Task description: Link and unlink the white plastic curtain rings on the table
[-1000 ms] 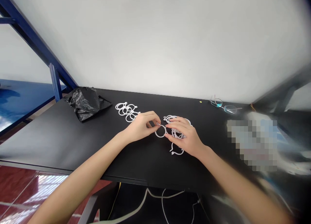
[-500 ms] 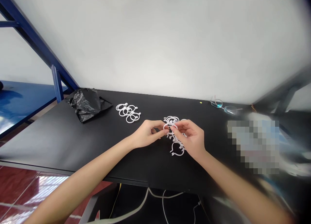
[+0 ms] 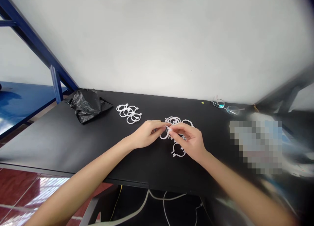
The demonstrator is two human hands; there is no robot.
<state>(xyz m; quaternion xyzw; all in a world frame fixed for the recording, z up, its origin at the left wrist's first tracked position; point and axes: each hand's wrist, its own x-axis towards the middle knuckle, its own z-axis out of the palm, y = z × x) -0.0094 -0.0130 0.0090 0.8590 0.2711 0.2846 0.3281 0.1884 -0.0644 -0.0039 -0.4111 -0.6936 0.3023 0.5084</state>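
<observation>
My left hand (image 3: 144,134) and my right hand (image 3: 190,139) meet over the middle of the black table (image 3: 61,137). Both pinch one white plastic ring (image 3: 165,134) between thumb and fingertips, held just above the tabletop. Behind and under my right hand lies a loose heap of white rings (image 3: 178,123); one more ring (image 3: 178,150) lies by my right wrist. A second, neater group of white rings (image 3: 129,113) rests further left, apart from both hands.
A crumpled black plastic bag (image 3: 85,105) sits at the table's back left. Eyeglasses (image 3: 225,106) lie at the back right near a small yellow speck (image 3: 202,103). A blurred-out area covers the right side. Cables (image 3: 166,203) hang under the table; a blue metal frame (image 3: 55,83) stands left.
A second ago the ring lay flat between my hands. Both hands then lifted it and drew together, and they now pinch it with fingertips almost touching.
</observation>
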